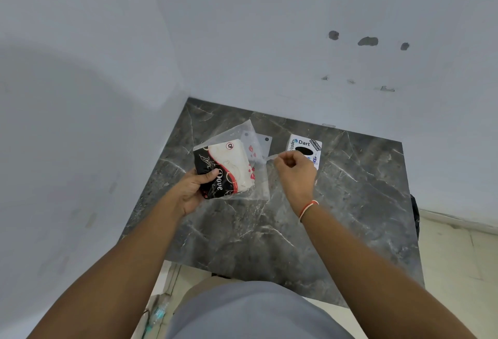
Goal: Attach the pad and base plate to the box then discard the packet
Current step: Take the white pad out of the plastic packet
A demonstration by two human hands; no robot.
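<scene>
The left hand (pixel 192 190) grips the clear packet (pixel 237 161) above the marble surface (pixel 269 231); its contents are only partly legible. The right hand (pixel 295 174) pinches the packet's sealing strip (pixel 265 158), partly hiding the box (pixel 305 147) behind it.

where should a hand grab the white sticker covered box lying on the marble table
Take the white sticker-covered box across its two long side edges, coming from above. It lies flat on the dark marble table, so only the edges offer a grip. The right hand covers its near end; the far end is free.
</scene>
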